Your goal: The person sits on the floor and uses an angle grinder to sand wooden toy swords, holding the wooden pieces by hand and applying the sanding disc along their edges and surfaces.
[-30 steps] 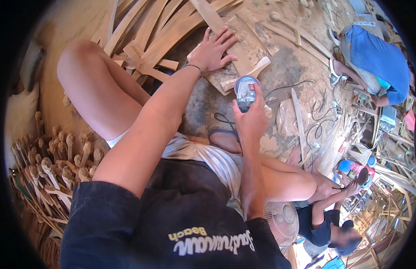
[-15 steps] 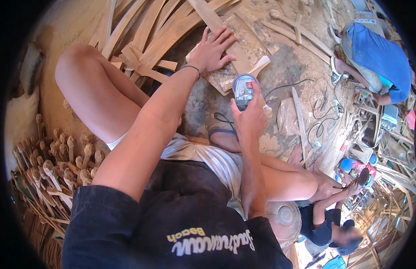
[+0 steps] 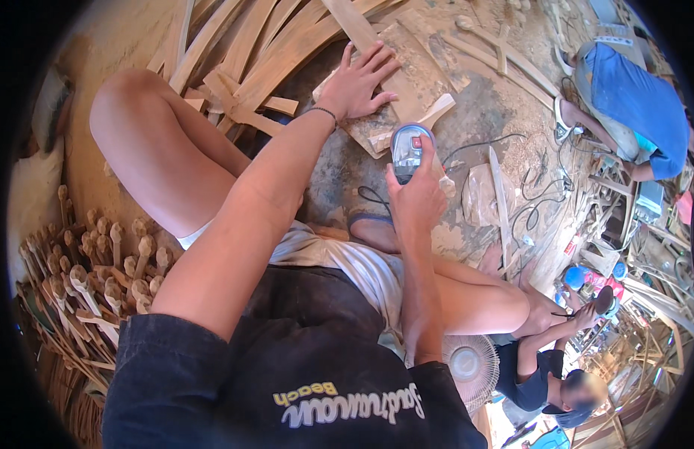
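Observation:
My left hand [image 3: 356, 84] lies with spread fingers on a long pale piece of wood [image 3: 350, 24], pressing it flat on a dusty wooden board [image 3: 425, 60]. My right hand [image 3: 418, 196] is wrapped round a handheld power sander [image 3: 408, 153], grey with a red switch. The sander sits over the near end of the wood; its underside is hidden, so I cannot tell whether it touches. Just beside it a narrow pale wooden piece [image 3: 436, 112] sticks out at an angle. A dark cord [image 3: 474, 144] runs to the right of the sander.
Curved wooden slats [image 3: 246, 45] are piled at the far left. Many knob-ended sticks [image 3: 100, 262] stand at left. A fan [image 3: 470, 367] is by my right side. One co-worker in blue [image 3: 635, 105] bends at far right; another [image 3: 541, 367] sits at lower right holding a round tool.
The view has shifted slightly. My left hand stays on the wood, and my right hand keeps hold of the sander in nearly the same place.

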Motion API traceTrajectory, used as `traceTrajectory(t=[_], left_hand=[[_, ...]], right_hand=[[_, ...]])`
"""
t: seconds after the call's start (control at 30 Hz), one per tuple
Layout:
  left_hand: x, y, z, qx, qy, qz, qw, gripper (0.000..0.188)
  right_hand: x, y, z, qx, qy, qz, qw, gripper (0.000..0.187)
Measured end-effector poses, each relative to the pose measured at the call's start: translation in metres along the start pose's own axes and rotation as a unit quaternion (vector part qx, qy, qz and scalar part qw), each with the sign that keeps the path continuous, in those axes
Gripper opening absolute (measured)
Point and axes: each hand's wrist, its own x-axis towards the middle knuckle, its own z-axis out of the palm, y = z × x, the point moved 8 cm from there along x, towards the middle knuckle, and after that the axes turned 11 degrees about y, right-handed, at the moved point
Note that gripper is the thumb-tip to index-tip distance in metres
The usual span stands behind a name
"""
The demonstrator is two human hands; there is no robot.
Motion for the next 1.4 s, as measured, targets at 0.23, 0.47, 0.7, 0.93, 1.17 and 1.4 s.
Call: traceTrajectory(t=[0.23,0.47,0.7,0.93,1.17,1.4], left_hand=[[0.003,0.002,-0.002,-0.004,0.006,0.005,1.000,0.078],[-0.003,-0.001,-0.004,-0.017,0.031,0.002,0.999,0.077],[0.001,0.000,-0.001,-0.012,0.028,-0.001,1.000,0.078],[0.002,0.000,-0.001,-0.023,0.011,-0.005,1.000,0.077],[0.001,0.000,-0.002,-0.015,0.018,-0.004,1.000,0.077],[0.002,0.002,-0.003,0.001,0.013,0.002,1.000,0.078]], right_hand=[[-0.002,0.002,0.001,-0.003,0.021,-0.019,1.000,0.091],[0.000,0.006,0.001,0.021,0.034,-0.035,0.999,0.090],[0.003,0.022,-0.009,0.048,0.082,-0.024,0.995,0.088],[0.006,0.018,-0.008,0.053,0.073,-0.024,0.996,0.088],[0.009,0.018,-0.003,0.044,0.050,-0.010,0.998,0.090],[0.010,0.017,-0.002,0.040,0.037,-0.009,0.998,0.088]])
